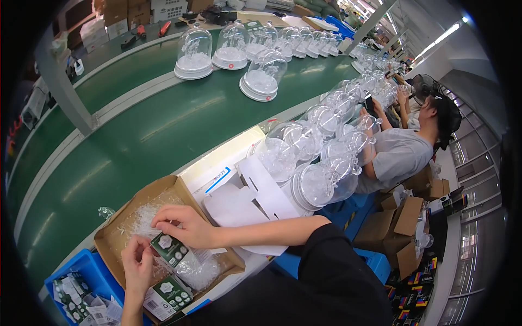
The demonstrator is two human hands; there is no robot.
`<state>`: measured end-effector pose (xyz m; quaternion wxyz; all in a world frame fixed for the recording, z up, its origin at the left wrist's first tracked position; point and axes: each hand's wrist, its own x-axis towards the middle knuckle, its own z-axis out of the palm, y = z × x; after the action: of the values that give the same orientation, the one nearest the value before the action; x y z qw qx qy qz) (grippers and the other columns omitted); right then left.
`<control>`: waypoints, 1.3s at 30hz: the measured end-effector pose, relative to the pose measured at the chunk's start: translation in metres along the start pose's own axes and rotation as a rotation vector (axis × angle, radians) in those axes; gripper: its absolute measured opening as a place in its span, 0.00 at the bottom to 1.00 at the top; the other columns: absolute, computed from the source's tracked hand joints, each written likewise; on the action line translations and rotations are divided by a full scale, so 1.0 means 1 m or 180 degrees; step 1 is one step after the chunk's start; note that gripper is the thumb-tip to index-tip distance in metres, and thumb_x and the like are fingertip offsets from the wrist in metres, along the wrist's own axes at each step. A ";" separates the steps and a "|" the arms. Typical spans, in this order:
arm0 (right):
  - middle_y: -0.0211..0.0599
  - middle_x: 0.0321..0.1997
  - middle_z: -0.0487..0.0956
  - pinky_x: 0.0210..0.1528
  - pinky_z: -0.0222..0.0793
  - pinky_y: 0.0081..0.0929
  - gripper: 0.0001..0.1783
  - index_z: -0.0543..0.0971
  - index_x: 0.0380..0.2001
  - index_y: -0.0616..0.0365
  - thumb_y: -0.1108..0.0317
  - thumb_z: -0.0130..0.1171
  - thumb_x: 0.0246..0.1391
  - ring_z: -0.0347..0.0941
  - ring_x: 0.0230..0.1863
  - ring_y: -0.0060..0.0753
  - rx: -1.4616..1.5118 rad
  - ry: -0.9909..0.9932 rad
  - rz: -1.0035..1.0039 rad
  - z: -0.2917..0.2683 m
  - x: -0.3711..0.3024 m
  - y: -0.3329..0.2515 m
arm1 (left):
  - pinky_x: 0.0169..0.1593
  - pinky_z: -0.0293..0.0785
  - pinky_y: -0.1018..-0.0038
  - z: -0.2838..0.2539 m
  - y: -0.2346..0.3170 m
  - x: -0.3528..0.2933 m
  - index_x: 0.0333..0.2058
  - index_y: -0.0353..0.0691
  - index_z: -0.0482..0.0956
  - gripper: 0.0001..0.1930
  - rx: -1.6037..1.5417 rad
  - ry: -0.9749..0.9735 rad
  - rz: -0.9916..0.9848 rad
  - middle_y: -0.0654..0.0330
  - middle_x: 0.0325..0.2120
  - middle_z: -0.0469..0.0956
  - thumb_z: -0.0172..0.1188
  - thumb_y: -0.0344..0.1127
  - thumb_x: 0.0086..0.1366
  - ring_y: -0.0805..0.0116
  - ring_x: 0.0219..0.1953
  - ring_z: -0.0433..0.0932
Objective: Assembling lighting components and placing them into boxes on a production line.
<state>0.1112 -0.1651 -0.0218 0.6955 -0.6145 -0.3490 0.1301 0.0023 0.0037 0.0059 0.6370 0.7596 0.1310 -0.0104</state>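
Over a shallow cardboard box (187, 195) with clear shredded filler (144, 217), my two hands work close together. My left hand (137, 266) pinches the left edge of a green and white printed card (169, 250). Above the card's upper edge, my right hand (187, 225) has its thumb and fingers pressed together; what they hold is too small to make out. Another green and white card (171, 290) lies in the near part of the box. Beside it is a crumpled clear plastic bag (201, 271).
A blue bin (106, 271) with more cards stands left of the box. White paper sheets (234, 204) and crowded clear domes (315, 182) lie to the right. More domes (261, 79) stand on the green conveyor (163, 125). A co-worker (405, 149) sits at the right, near open cartons (391, 228).
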 end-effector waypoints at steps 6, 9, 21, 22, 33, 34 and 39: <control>0.37 0.32 0.81 0.33 0.72 0.24 0.08 0.80 0.39 0.62 0.74 0.58 0.56 0.77 0.29 0.30 0.0174 -0.0900 0.0126 -0.001 -0.007 -0.008 | 0.22 0.67 0.84 -0.004 -0.003 0.002 0.28 0.36 0.68 0.08 -0.0361 0.0028 0.0353 0.63 0.29 0.72 0.47 0.27 0.68 0.80 0.22 0.70; 0.36 0.32 0.82 0.32 0.72 0.24 0.08 0.82 0.38 0.60 0.74 0.60 0.54 0.77 0.29 0.30 -0.0104 -0.1094 0.0052 -0.003 -0.007 -0.009 | 0.19 0.60 0.85 -0.007 -0.005 0.003 0.29 0.35 0.71 0.09 -0.0696 0.0106 0.0243 0.60 0.27 0.75 0.46 0.29 0.69 0.82 0.17 0.66; 0.39 0.35 0.82 0.35 0.76 0.20 0.09 0.83 0.35 0.63 0.81 0.64 0.47 0.79 0.34 0.26 -0.0111 -0.0952 0.0192 -0.004 0.000 -0.009 | 0.18 0.53 0.85 -0.017 -0.002 0.013 0.36 0.38 0.73 0.07 -0.1793 -0.0266 -0.0485 0.63 0.26 0.77 0.50 0.34 0.70 0.84 0.16 0.62; 0.40 0.36 0.82 0.36 0.76 0.19 0.10 0.83 0.35 0.64 0.83 0.63 0.48 0.79 0.35 0.26 -0.0017 -0.0926 0.0381 -0.004 0.001 -0.008 | 0.19 0.54 0.85 -0.018 -0.001 0.013 0.36 0.39 0.73 0.07 -0.1859 -0.0412 -0.0467 0.64 0.27 0.77 0.51 0.35 0.70 0.84 0.17 0.62; 0.38 0.41 0.78 0.33 0.74 0.16 0.09 0.82 0.38 0.67 0.83 0.58 0.53 0.77 0.34 0.23 0.0801 -0.0522 0.1168 -0.006 -0.004 -0.003 | 0.34 0.71 0.82 -0.006 0.009 -0.003 0.38 0.34 0.76 0.07 -0.0934 -0.0489 -0.0279 0.67 0.29 0.76 0.54 0.31 0.66 0.82 0.29 0.72; 0.38 0.41 0.78 0.33 0.74 0.16 0.09 0.82 0.38 0.66 0.83 0.58 0.54 0.77 0.34 0.23 0.0695 -0.0507 0.1054 -0.006 -0.004 -0.003 | 0.34 0.71 0.82 -0.003 0.006 -0.001 0.38 0.34 0.75 0.06 -0.0979 -0.0415 -0.0069 0.66 0.29 0.76 0.54 0.30 0.66 0.81 0.28 0.72; 0.38 0.40 0.78 0.34 0.74 0.16 0.09 0.82 0.39 0.65 0.82 0.59 0.53 0.77 0.36 0.23 0.0544 -0.0465 0.1009 -0.003 -0.002 -0.004 | 0.38 0.74 0.80 -0.005 0.003 0.003 0.39 0.32 0.75 0.06 -0.0928 -0.0287 0.0218 0.63 0.31 0.77 0.56 0.26 0.65 0.78 0.31 0.76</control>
<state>0.1108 -0.1695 -0.0188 0.6888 -0.5893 -0.2850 0.3115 0.0048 0.0082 0.0095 0.7457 0.6619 0.0763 -0.0036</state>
